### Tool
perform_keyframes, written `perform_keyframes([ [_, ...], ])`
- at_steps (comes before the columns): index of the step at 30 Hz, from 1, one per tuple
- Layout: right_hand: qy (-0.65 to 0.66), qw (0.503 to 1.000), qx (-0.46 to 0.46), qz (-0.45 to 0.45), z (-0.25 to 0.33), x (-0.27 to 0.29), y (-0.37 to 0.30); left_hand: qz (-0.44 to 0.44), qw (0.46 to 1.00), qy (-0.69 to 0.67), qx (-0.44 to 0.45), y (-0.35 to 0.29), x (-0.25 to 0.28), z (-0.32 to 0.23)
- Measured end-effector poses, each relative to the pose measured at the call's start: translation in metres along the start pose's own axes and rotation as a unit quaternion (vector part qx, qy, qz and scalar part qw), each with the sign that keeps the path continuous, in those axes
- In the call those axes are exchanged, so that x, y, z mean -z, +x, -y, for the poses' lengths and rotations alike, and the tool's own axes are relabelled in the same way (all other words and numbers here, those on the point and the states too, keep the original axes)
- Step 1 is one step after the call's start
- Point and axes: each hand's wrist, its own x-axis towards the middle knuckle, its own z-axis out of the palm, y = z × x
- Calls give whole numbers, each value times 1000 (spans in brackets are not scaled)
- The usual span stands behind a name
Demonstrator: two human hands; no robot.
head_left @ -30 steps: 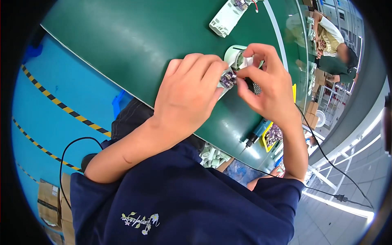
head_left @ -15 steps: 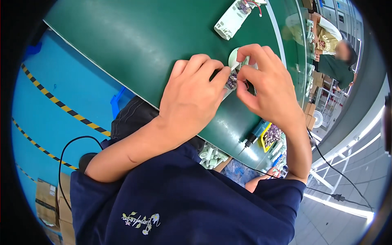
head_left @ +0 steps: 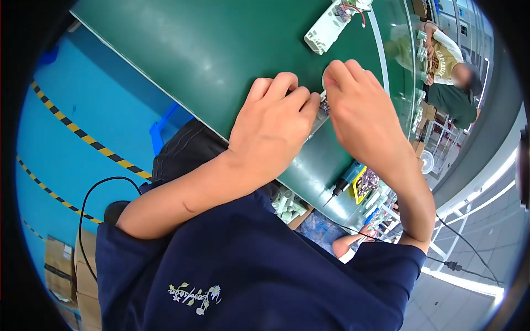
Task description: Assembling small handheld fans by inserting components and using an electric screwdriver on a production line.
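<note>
Grn tbl (head_left: 182, 49), navy tee (head_left: 259, 254), blk/yel striped tape (head_left: 85, 137).

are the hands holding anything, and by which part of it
The left hand seems to hold a pale housing, mostly hidden, by its left side; what the right hand grips, if anything, cannot be told behind its fingers.

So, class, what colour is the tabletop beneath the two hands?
The tabletop is dark green; it shows best in the head view.
</note>
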Motion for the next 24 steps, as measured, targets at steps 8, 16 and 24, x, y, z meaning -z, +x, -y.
perform_keyframes([
  [8,338,837,-337,-267,27,-38,-63,14,1000,-5,5,7,3,-7],
  [16,719,459,-437,-286,94,-84,-24,252,947,-158,122,73,57,12],
  [24,650,449,-373,-486,-49,-143,17,211,972,-65,-78,205,5,59],
])
